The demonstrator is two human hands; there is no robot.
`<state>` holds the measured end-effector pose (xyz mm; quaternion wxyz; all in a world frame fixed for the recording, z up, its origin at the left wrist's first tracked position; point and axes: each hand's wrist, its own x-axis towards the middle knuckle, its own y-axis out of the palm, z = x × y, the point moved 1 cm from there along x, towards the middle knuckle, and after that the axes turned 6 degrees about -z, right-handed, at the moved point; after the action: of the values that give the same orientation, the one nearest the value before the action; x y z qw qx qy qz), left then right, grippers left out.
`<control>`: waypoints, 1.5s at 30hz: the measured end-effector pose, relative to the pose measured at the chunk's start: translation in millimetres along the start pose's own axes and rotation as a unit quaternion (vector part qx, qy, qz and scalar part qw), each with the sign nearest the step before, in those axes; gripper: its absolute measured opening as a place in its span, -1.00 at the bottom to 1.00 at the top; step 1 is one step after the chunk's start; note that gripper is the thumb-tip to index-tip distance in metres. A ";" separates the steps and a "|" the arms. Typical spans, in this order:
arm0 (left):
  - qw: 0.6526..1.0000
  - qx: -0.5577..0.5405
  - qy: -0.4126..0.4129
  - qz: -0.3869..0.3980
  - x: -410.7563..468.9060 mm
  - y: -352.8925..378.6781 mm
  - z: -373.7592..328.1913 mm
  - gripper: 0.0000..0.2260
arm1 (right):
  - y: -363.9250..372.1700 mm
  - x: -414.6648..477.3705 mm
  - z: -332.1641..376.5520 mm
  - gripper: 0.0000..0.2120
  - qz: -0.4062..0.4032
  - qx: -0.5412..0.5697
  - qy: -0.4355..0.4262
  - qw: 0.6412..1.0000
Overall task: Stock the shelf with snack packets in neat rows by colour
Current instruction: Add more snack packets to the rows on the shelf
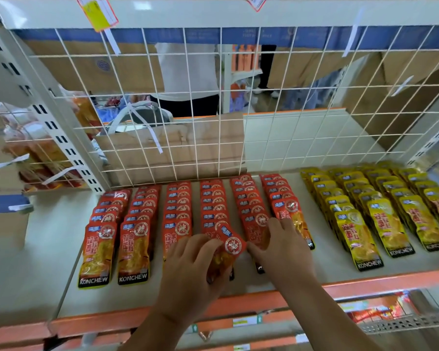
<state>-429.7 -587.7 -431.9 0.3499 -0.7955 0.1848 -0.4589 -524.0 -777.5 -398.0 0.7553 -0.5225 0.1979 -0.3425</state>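
I see the white shelf (340, 271) filling the lower view, its orange front lip running under my wrists. A wire grid (221, 72) stands along its far edge; behind it a cardboard piece (188, 150) leans, and what lies further back is too broken up by the wires to read.

The red packets (137, 239) lie in six rows on the left and centre. They overlap like tiles, so only the nearest one in each row shows fully. The yellow packets (357, 236) lie in rows on the right, well apart from the red. Their rightmost row is cut off by the frame edge.

My left hand (188, 269) curls its fingers round one tilted red packet (230, 245) at the near end of the fourth row, and covers the packet's lower half. My right hand (281, 247) lies flat, fingers spread on the front packets of the fifth and sixth rows, hiding most of their print.

The goods on the shelf below are blurred.
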 end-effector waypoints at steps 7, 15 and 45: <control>1.000 -0.001 0.000 0.000 0.1 0.0 -0.2 -0.60 | -0.2 -0.7 -4.4 -0.44 -0.009 0.029 -0.007 1.000; 1.000 0.006 -0.006 0.006 -1.9 2.0 1.3 -0.59 | 0.1 -1.5 -7.0 -0.53 -0.008 0.034 -0.021 0.999; 1.000 0.000 -0.007 0.004 0.3 -0.4 -1.1 -0.60 | 4.8 0.2 -4.5 -0.56 0.005 0.045 -0.008 0.999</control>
<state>-430.5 -588.0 -431.1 0.3533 -0.7977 0.1855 -0.4522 -525.3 -779.5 -404.2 0.7815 -0.4898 0.1785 -0.3428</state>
